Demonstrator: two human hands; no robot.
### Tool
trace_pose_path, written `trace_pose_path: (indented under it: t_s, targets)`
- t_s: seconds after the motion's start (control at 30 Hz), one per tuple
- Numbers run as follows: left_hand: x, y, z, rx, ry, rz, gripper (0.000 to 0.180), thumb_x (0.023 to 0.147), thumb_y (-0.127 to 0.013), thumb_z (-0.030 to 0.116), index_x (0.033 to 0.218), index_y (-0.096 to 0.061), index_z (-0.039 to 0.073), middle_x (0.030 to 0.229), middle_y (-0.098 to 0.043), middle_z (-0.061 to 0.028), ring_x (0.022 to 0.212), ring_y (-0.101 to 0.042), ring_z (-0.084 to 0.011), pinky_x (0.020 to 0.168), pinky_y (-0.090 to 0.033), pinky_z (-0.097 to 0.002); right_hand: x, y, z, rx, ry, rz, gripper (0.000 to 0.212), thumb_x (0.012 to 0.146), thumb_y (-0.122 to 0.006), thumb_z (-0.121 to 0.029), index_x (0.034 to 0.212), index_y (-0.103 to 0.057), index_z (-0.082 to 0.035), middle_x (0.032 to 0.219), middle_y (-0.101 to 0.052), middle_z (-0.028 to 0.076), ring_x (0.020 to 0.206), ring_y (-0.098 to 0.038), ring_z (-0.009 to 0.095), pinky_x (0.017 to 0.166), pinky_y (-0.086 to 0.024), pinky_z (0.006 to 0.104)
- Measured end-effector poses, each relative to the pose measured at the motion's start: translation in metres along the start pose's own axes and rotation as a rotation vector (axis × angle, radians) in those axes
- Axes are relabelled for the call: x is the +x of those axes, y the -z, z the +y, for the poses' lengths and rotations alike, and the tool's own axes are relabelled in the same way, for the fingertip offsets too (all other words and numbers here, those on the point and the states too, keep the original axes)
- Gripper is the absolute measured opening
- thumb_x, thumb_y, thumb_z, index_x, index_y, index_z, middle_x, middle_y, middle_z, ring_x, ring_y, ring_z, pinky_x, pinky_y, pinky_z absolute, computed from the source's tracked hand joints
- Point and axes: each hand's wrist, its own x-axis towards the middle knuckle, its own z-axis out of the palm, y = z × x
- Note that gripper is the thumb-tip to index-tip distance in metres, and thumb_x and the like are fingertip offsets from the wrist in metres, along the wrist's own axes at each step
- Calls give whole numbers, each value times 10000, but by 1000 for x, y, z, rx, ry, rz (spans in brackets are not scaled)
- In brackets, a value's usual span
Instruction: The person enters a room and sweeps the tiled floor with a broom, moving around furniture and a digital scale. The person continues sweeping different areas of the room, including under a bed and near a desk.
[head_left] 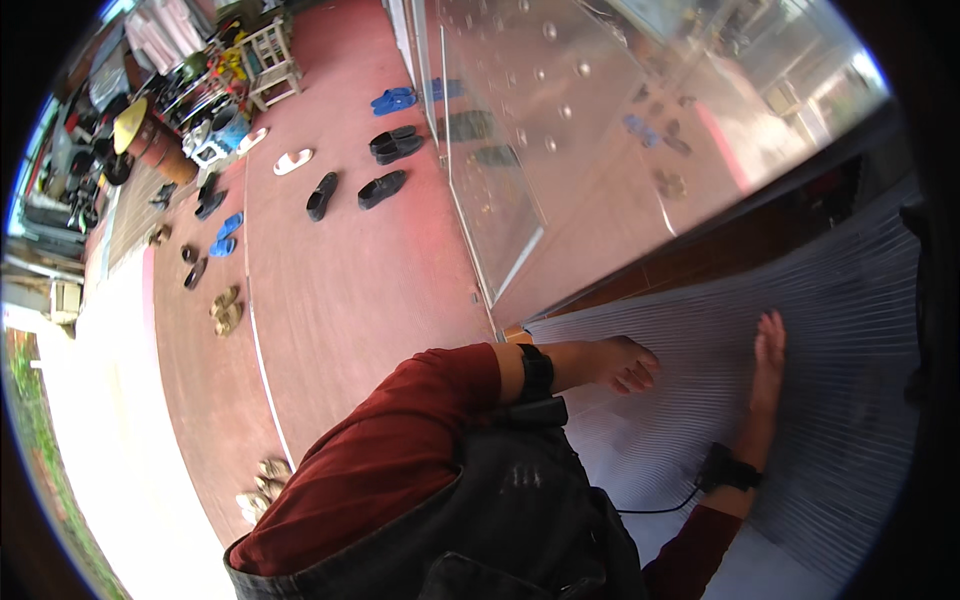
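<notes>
Both hands lie on a pale ribbed sheet [840,330]. The left hand [625,364] curls loosely near its edge. The right hand [768,355] presses flat, fingers extended.

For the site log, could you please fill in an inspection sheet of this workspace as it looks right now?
Surface: pale ribbed sheet, spread wide.
Job's things: only the sheet, under both hands.
Clutter: shoes and sandals scattered on the red floor.
Grippers: left hand with fingers curled on the sheet; right hand pressed flat on it.
Cables: black cable running from the right wrist strap.
Surroundings: shiny metal panel; wooden chair among stored goods.
</notes>
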Motion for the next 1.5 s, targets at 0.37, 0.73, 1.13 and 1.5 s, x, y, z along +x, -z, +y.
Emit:
trace_pose_path:
  t_s: [0.37,0.73,1.13,1.5]
  targets:
    - [92,-80,-18,-125,-138,207,307,830,-527,302,1051,-557,91,914,-605,-93,751,-574,-208,641,-466,-348,79,251,75,-417,407,365,379,890,-505,-178,1240,-436,-49,1274,-424,143,1146,-427,222,963,-335,323]
    - [228,-110,64,38,-72,123,288,840,-507,295,1028,-559,83,899,-612,-99,817,-590,-212,679,-467,-343,59,391,86,-545,21,491,413,849,-552,-214,1217,-462,-51,1197,-500,103,1055,-484,194,882,-388,296]
    - [413,-129,155,-29,142,-56,267,830,-541,291,1036,-552,120,938,-605,-55,862,-575,-185,756,-456,-333,-49,486,101,-858,-797,468,495,784,-629,-258,1220,-470,-85,1164,-525,124,1015,-519,214,829,-431,340]
    - [604,-249,106,151,359,-80,175,832,-541,258,931,-553,115,823,-595,-43,779,-553,-178,687,-449,-329,-261,510,307,-405,-1548,179,656,627,-708,-168,1228,-463,-75,1121,-553,138,979,-541,246,797,-440,352]
